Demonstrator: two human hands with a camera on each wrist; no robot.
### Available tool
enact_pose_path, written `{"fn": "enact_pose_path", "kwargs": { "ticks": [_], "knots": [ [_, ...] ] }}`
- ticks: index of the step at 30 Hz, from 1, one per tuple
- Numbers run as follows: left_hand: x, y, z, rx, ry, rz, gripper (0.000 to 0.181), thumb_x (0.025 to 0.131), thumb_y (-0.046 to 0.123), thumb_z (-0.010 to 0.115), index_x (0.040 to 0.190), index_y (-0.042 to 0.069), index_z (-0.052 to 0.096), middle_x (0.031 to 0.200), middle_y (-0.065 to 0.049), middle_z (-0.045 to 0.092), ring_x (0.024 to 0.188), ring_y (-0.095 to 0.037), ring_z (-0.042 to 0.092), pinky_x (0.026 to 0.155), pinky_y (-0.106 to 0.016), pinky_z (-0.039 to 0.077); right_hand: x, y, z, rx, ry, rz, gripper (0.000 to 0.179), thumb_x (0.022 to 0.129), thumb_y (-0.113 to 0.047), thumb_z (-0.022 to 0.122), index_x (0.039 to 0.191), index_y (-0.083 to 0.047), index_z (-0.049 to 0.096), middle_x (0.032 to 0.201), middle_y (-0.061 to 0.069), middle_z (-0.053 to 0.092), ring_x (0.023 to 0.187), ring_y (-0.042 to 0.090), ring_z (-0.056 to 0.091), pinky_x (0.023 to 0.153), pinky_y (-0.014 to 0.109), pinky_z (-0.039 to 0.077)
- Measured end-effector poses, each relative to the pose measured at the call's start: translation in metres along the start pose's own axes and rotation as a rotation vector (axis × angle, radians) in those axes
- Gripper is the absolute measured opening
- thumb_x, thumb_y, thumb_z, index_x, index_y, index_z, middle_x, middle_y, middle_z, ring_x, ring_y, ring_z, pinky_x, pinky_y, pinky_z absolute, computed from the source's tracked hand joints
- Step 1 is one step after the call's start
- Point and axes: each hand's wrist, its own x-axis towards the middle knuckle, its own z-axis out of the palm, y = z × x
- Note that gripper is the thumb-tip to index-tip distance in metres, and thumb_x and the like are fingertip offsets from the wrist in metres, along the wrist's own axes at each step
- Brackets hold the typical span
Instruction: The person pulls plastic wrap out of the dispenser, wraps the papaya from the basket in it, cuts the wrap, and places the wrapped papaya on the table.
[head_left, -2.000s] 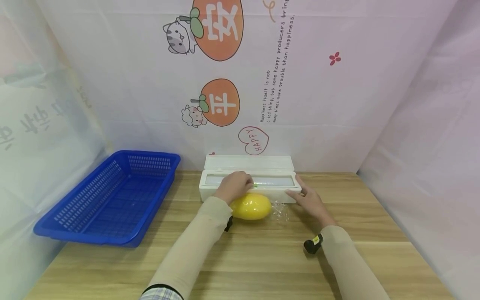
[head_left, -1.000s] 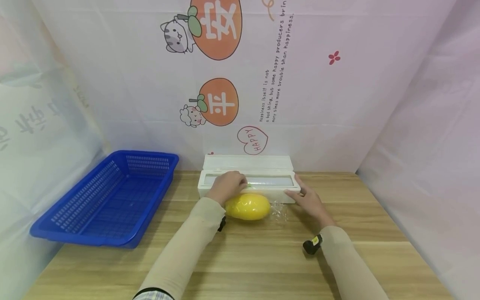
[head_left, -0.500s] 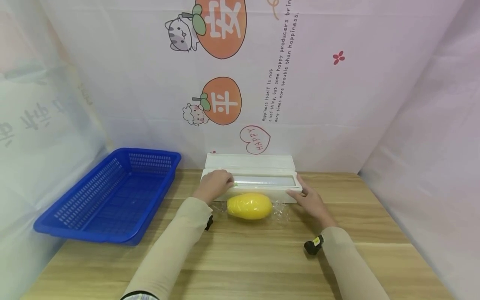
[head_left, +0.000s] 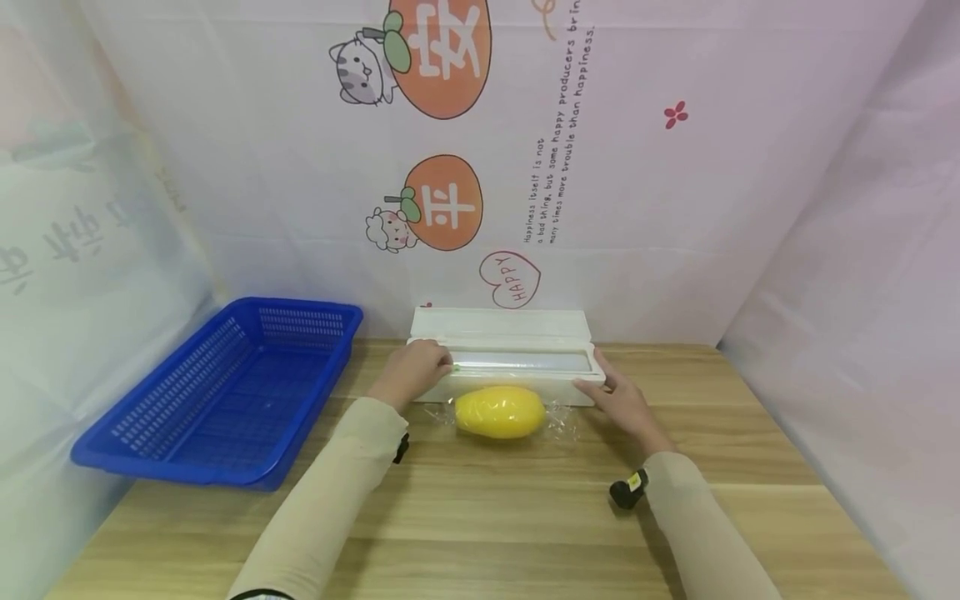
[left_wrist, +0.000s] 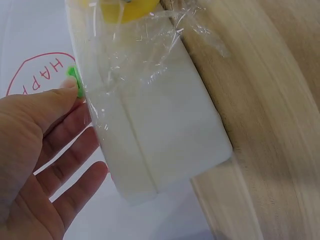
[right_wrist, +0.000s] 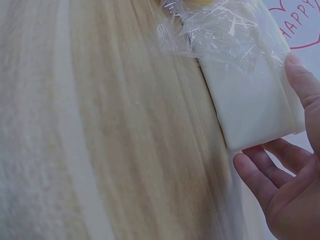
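A long white cling film dispenser point(head_left: 543, 388) lies against the back wall, its lid point(head_left: 502, 323) raised and a film roll point(head_left: 517, 360) inside. At its left part, my left hand point(head_left: 411, 372) pinches the small green slide cutter point(left_wrist: 75, 82) on the front edge, with the other fingers behind. My right hand point(head_left: 621, 408) holds the dispenser's right end, thumb on the front and fingers around the end. Before the dispenser sits a smooth yellow oval thing point(head_left: 500, 412), fruit-like, wrapped in clear cling film point(right_wrist: 225, 37) that bunches at both its ends.
A blue plastic basket point(head_left: 277, 450) with slotted walls stands on the left of the wooden table point(head_left: 525, 525). White printed cloth point(head_left: 622, 208) hangs close behind the dispenser and on both sides.
My left hand has slid leftward along the dispenser with the green slide cutter, from near the middle to the left part, uncovering the yellow thing's left end. My right hand has stayed in place.
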Motion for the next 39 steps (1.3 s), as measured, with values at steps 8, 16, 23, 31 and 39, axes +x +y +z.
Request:
{"fn": "enact_pose_path", "kwargs": {
  "ticks": [8, 16, 23, 31, 39],
  "knots": [
    [-0.004, 0.001, -0.002, 0.024, 0.027, 0.023, 0.014, 0.098, 0.025, 0.067, 0.100, 0.014, 0.077, 0.098, 0.000, 0.069, 0.093, -0.020, 0.062, 0.082, -0.038, 0.055, 0.001, 0.002, 0.000, 0.011, 0.004, -0.011, 0.088, 0.092, -0.053, 0.067, 0.160, -0.031, 0.017, 0.159, 0.018, 0.028, 0.136, 0.040, 0.042, 0.101, 0.049, 0.048],
    [-0.009, 0.000, -0.006, 0.018, 0.002, -0.006, 0.016, 0.098, 0.024, 0.067, 0.104, 0.012, 0.076, 0.100, -0.001, 0.069, 0.096, -0.021, 0.061, 0.086, -0.037, 0.054, 0.000, 0.001, -0.002, 0.017, -0.003, -0.011, 0.088, 0.092, -0.054, 0.067, 0.160, -0.032, 0.016, 0.161, 0.017, 0.026, 0.137, 0.040, 0.041, 0.102, 0.049, 0.047],
    [-0.010, -0.013, -0.003, 0.031, 0.008, -0.007, 0.017, 0.099, 0.026, 0.066, 0.103, 0.013, 0.076, 0.098, -0.001, 0.067, 0.093, -0.019, 0.061, 0.084, -0.037, 0.054, -0.001, 0.001, -0.002, 0.018, -0.003, -0.003, 0.087, 0.092, -0.053, 0.066, 0.160, -0.034, 0.016, 0.161, 0.018, 0.026, 0.136, 0.040, 0.043, 0.099, 0.046, 0.049],
    [-0.024, -0.023, -0.011, 0.011, 0.052, 0.011, 0.014, 0.098, 0.020, 0.068, 0.100, 0.008, 0.075, 0.095, -0.004, 0.068, 0.090, -0.023, 0.064, 0.083, -0.039, 0.054, -0.002, 0.000, -0.003, 0.030, 0.005, -0.005, 0.088, 0.092, -0.052, 0.068, 0.161, -0.029, 0.017, 0.160, 0.019, 0.027, 0.133, 0.039, 0.046, 0.097, 0.045, 0.051],
    [-0.030, -0.024, -0.010, 0.001, 0.077, 0.010, 0.016, 0.098, 0.018, 0.067, 0.102, 0.004, 0.074, 0.099, -0.008, 0.068, 0.095, -0.027, 0.064, 0.088, -0.042, 0.053, 0.000, -0.002, 0.001, 0.025, 0.008, -0.002, 0.087, 0.092, -0.050, 0.068, 0.160, -0.032, 0.017, 0.158, 0.020, 0.031, 0.129, 0.037, 0.050, 0.093, 0.039, 0.053]
  ]
}}
